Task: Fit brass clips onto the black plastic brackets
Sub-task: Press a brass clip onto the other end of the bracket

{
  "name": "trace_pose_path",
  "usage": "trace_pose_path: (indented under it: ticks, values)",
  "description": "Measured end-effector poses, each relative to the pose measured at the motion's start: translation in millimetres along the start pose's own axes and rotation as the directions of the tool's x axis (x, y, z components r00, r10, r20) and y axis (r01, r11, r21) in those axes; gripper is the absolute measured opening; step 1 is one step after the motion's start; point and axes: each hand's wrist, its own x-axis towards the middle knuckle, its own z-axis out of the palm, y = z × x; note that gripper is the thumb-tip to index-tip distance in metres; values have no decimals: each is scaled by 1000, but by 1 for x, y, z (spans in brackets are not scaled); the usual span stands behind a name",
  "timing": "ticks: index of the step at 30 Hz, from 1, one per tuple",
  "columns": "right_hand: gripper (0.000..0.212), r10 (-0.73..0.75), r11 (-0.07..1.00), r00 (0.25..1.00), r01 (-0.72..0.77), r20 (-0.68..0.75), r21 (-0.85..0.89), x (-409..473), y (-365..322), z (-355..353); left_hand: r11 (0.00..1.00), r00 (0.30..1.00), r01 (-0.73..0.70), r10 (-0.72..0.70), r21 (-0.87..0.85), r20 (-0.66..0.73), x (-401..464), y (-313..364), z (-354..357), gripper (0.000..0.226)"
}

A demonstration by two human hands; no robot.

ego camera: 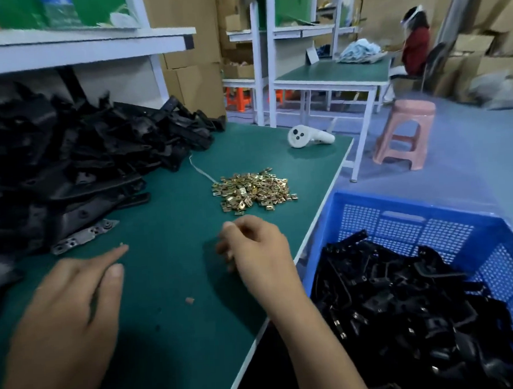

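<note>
A loose heap of brass clips (253,190) lies on the green tabletop (177,287), right of centre and near its right edge. A large pile of black plastic brackets (69,162) occupies the left and far-left of the tabletop, under a white shelf (78,46). More black brackets (419,313) fill a blue perforated crate (489,241) standing off the tabletop's right edge, at near right.

The right hand (256,248) hovers just near of the clip heap, not touching it; its fingers (230,225) are curled inward. Motion blur prevents telling whether they pinch a clip. The left hand (77,308) is at near left above the tabletop, fingers extended and relaxed, index finger pointing toward the bracket pile; it holds nothing.

A grey metal plate (85,236) with holes lies at the near edge of the bracket pile. A white handheld controller (308,136) rests at the far right corner of the tabletop. A pink plastic stool (403,133) stands on the blue floor beyond. A seated person (415,46) in a red top is at a far workbench.
</note>
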Motion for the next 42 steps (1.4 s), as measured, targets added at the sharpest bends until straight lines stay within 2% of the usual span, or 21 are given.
trace_pose_path:
  ticks: [2,4,7,9,11,15,18,22,25,28,31,34,39,42]
  values:
    - [18,-49,990,999,47,-16,-130,10,1,0,1000,1000,19,-18,10,-17,-2,18,-3,42]
    - [13,-97,959,995,102,31,-265,21,-7,3,1000,1000,4,-5,30,12,-3,20,-5,36]
    - [13,-115,848,960,228,255,-478,38,-23,22,998,999,0,-3,66,48,-2,20,-9,29]
    - [28,-88,693,905,356,417,-627,50,-33,45,991,996,-48,39,127,78,-5,21,-8,31]
    - [34,-104,614,859,452,501,-648,61,-43,73,984,990,-90,72,152,118,-5,21,-9,37]
    - [39,-234,548,741,635,630,-544,82,-49,130,985,994,-68,52,161,96,-5,19,-8,31]
    - [51,-213,527,675,688,707,-498,88,-42,160,985,994,-64,47,159,103,-5,17,-7,33]
    - [47,-174,513,676,683,716,-520,93,-36,169,987,995,-69,58,142,77,-5,14,-6,34]
    - [38,-164,585,646,672,746,-453,83,-35,153,989,997,-60,52,134,61,-5,14,-5,30]
    - [32,-221,577,607,712,764,-399,70,-32,126,990,997,-75,75,122,4,-7,13,-4,24]
    - [42,-284,599,629,706,724,-378,51,-28,98,994,994,-39,50,105,-102,-7,12,-6,23]
    - [49,-341,516,640,740,689,-432,39,-19,81,998,984,-4,13,56,-178,-7,13,-8,26]
    - [29,-505,564,667,736,548,-376,41,-21,73,999,991,46,-49,-26,-128,-7,17,-8,42]
    - [17,-546,673,733,672,406,-308,48,-23,73,996,996,73,-75,-44,-46,-7,18,-8,61]
